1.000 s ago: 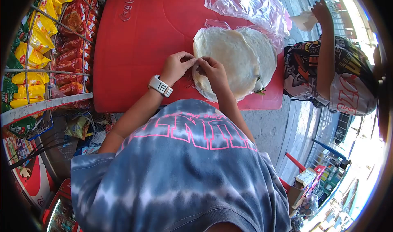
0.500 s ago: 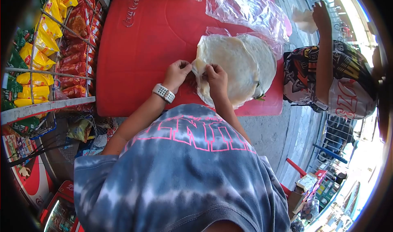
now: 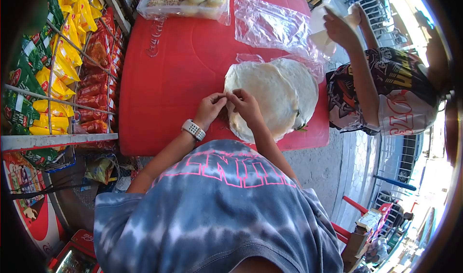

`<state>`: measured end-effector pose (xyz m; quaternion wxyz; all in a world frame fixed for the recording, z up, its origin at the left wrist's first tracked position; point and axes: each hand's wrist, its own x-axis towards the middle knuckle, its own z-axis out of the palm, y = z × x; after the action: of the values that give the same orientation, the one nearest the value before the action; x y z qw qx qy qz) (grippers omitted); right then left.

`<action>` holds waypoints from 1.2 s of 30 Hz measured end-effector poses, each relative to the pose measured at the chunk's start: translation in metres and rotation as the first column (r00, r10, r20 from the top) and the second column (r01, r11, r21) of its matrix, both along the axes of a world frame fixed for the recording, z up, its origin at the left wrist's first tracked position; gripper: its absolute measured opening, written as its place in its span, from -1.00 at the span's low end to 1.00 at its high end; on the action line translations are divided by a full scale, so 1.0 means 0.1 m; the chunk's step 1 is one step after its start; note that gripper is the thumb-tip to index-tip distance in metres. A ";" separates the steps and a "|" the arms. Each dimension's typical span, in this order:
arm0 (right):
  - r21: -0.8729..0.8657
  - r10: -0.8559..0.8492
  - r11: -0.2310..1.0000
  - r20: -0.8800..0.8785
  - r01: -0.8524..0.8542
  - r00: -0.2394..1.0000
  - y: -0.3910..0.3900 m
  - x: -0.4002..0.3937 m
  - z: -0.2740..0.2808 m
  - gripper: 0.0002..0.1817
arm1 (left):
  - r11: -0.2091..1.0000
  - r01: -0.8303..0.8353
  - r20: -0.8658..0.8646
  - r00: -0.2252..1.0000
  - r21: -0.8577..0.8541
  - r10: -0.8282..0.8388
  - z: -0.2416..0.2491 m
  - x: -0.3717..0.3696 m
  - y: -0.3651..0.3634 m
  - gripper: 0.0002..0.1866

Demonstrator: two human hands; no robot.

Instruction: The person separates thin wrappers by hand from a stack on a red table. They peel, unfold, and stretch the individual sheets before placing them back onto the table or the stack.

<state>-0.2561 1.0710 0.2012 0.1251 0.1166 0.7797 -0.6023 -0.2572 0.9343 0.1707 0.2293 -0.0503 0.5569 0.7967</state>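
Thin, round, pale spring roll wrappers (image 3: 263,97) lie overlapping on clear plastic on the red table (image 3: 169,80). My left hand (image 3: 210,111), with a white watch on the wrist, is pinched at the left edge of the wrappers. Fingertips of my right hand (image 3: 246,106) are closed on that same edge, almost touching the left ones. The edge itself is mostly covered by my fingers. A bit of green (image 3: 301,127) shows at the lower right rim of the wrappers.
A clear plastic box (image 3: 185,0) of round food stands at the table's far left. A clear plastic bag (image 3: 272,22) lies behind the wrappers. On the right, another person's hand (image 3: 340,29) is beside something whitish. Snack packets (image 3: 62,70) hang in a wire rack at left.
My view has tilted up, bringing the food box into sight. The lifted flap of wrapper at the left edge now lies flatter, and my hands have drawn together. The other person's arm has moved left.
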 end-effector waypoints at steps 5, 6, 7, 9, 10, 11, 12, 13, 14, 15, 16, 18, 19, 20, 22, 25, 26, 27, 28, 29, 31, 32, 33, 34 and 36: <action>-0.027 -0.077 0.997 -0.091 0.074 0.993 0.05 0.05 -0.12 -0.71 | 0.977 -0.003 -0.041 0.999 -0.213 -0.006 -0.05 -0.11 0.01 -0.83; -0.026 -0.095 0.995 -0.116 0.093 0.989 0.05 0.07 -0.12 -0.72 | 0.949 0.001 -0.096 0.995 -0.315 -0.032 -0.09 -0.13 0.02 -0.82; -0.050 -0.154 0.988 -0.143 0.148 0.978 0.05 0.08 -0.12 -0.73 | 0.910 -0.036 -0.180 0.983 -0.413 -0.043 -0.13 -0.16 0.02 -0.83; -0.102 -0.271 0.961 -0.193 0.255 0.943 0.10 0.10 -0.12 -0.74 | 0.802 -0.132 -0.337 0.937 -0.583 -0.091 -0.17 -0.21 0.01 -0.83; 0.010 -0.277 0.958 -0.242 0.288 0.930 0.19 0.10 -0.14 -0.76 | 0.829 -0.139 -0.330 0.942 -0.542 -0.058 -0.16 -0.22 0.00 -0.83; -0.053 -0.346 0.938 -0.235 0.344 0.908 0.27 0.12 -0.13 -0.76 | 0.855 -0.146 -0.321 0.947 -0.498 -0.025 -0.15 -0.21 -0.02 -0.84; -0.117 -0.415 0.910 -0.225 0.398 0.882 0.31 0.15 -0.04 -0.77 | 0.878 -0.153 -0.311 0.951 -0.454 0.005 -0.10 -0.21 -0.03 -0.84; -0.179 -0.481 0.875 -0.208 0.451 0.851 0.35 0.17 0.04 -0.77 | 0.882 -0.118 -0.290 0.957 -0.456 -0.022 -0.01 -0.21 -0.07 -0.84; -0.202 -0.525 0.848 -0.205 0.489 0.826 0.42 0.18 0.10 -0.78 | 0.886 -0.082 -0.269 0.962 -0.455 -0.049 0.08 -0.21 -0.10 -0.85; -0.224 -0.568 0.820 -0.199 0.527 0.799 0.50 0.20 0.14 -0.79 | 0.890 -0.045 -0.246 0.966 -0.454 -0.076 0.13 -0.20 -0.12 -0.85; -0.148 -0.565 0.825 -0.221 0.545 0.795 0.59 0.23 0.18 -0.81 | 0.911 -0.030 -0.220 0.973 -0.410 -0.067 0.11 -0.20 -0.14 -0.85; -0.149 -0.580 0.815 -0.225 0.561 0.783 0.69 0.27 0.22 -0.82 | 0.948 -0.002 -0.167 0.985 -0.319 -0.054 0.02 -0.20 -0.18 -0.83; -0.145 -0.574 0.819 -0.208 0.556 0.792 0.73 0.30 0.24 -0.83 | 0.920 0.010 -0.220 0.970 -0.393 -0.104 -0.05 -0.20 -0.18 -0.84; -0.078 -0.479 0.877 -0.236 0.475 0.846 0.73 0.34 0.25 -0.83 | 0.885 0.014 -0.268 0.950 -0.465 -0.157 -0.12 -0.19 -0.19 -0.84; 0.064 -0.267 0.954 -0.262 0.293 0.927 0.69 0.45 0.28 -0.83 | 0.758 0.042 -0.290 0.909 -0.651 -0.299 0.03 -0.17 -0.16 -0.78; -0.060 -0.018 0.998 -0.424 -0.008 0.905 0.33 0.58 0.35 -0.93 | 0.808 -0.294 -0.652 0.745 -0.511 -0.141 0.06 -0.16 0.07 -0.72; -0.102 -0.014 0.994 -0.377 -0.027 0.926 0.26 0.61 0.38 -0.91 | 0.921 -0.219 -0.663 0.747 -0.323 -0.055 0.14 -0.17 0.15 -0.66; -0.143 -0.007 0.989 -0.331 -0.043 0.943 0.22 0.63 0.44 -0.90 | 0.917 -0.172 -0.621 0.778 -0.360 -0.097 0.22 -0.20 0.16 -0.65; -0.030 0.032 0.999 -0.269 -0.041 0.963 0.28 0.63 0.43 -0.82 | 0.910 -0.124 -0.577 0.804 -0.395 -0.140 0.30 -0.21 0.17 -0.64; -0.026 -0.040 0.999 -0.237 0.035 0.971 0.30 0.60 0.45 -0.78 | 0.901 -0.073 -0.531 0.827 -0.428 -0.185 0.37 -0.23 0.19 -0.63; -0.018 -0.194 0.981 -0.171 0.194 0.966 0.30 0.55 0.54 -0.69 | 0.853 -0.125 -0.575 0.786 -0.506 -0.226 0.47 -0.17 0.26 -0.61; -0.040 -0.194 0.981 -0.207 0.190 0.959 0.27 0.54 0.61 -0.53 | 0.815 -0.137 -0.575 0.773 -0.563 -0.267 0.50 -0.13 0.27 -0.61; 0.032 -0.155 0.985 -0.270 0.169 0.950 0.21 0.52 0.66 -0.49 | 0.772 -0.150 -0.571 0.761 -0.617 -0.308 0.56 -0.09 0.29 -0.60; 0.105 -0.111 0.983 -0.325 0.153 0.939 0.14 0.50 0.69 -0.44 | 0.699 -0.127 -0.530 0.750 -0.704 -0.397 0.69 -0.04 0.31 -0.58; 0.214 -0.051 0.967 -0.373 0.140 0.926 0.06 0.46 0.68 -0.37 | 0.774 -0.159 -0.618 0.707 -0.613 -0.344 0.69 -0.01 0.31 -0.57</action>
<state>-0.2100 1.0769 0.2690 -0.0662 0.0547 0.8489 -0.5216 -0.2578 0.9657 0.2396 0.0126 0.2122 0.8341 0.5091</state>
